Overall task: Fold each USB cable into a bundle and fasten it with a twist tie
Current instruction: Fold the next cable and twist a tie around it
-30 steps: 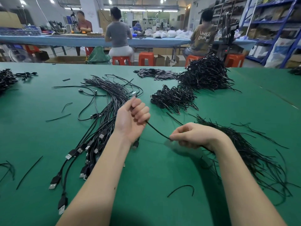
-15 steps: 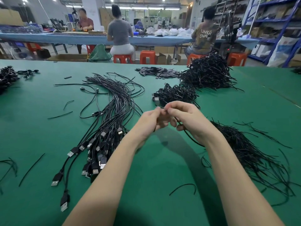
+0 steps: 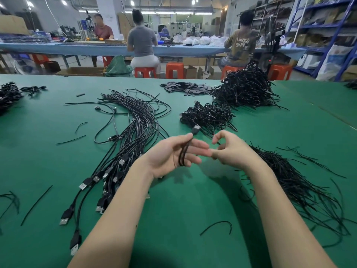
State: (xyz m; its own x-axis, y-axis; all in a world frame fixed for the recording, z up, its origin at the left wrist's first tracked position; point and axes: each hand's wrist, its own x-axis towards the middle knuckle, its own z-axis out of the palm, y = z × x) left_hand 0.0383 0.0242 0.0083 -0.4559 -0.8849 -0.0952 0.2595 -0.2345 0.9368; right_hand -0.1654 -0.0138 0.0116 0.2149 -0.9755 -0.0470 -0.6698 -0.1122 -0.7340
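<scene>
My left hand (image 3: pixel 170 157) lies palm up over the green table (image 3: pixel 183 219) and grips a folded black USB cable (image 3: pixel 183 154), thumb and fingers pinching its top; a plug sticks out above the fingers. My right hand (image 3: pixel 233 149) hovers just right of it, its fingertip touching my left fingertips. Its thumb and forefinger are pinched into a ring, and a thin dark bit of twist tie shows at the pinch. Loose USB cables (image 3: pixel 135 136) fan out on the left. A heap of twist ties (image 3: pixel 293 182) lies under my right forearm.
Tied bundles are heaped ahead (image 3: pixel 208 115), with a bigger heap (image 3: pixel 245 89) behind and small black parts (image 3: pixel 185 88) beside it. More bundles (image 3: pixel 9 95) lie far left. Stray ties (image 3: pixel 218 225) dot the table. Three people sit at a far blue table.
My right hand left the tie heap and came to my left hand. My left hand turned palm up, showing the folded cable, and the hands now stand slightly apart.
</scene>
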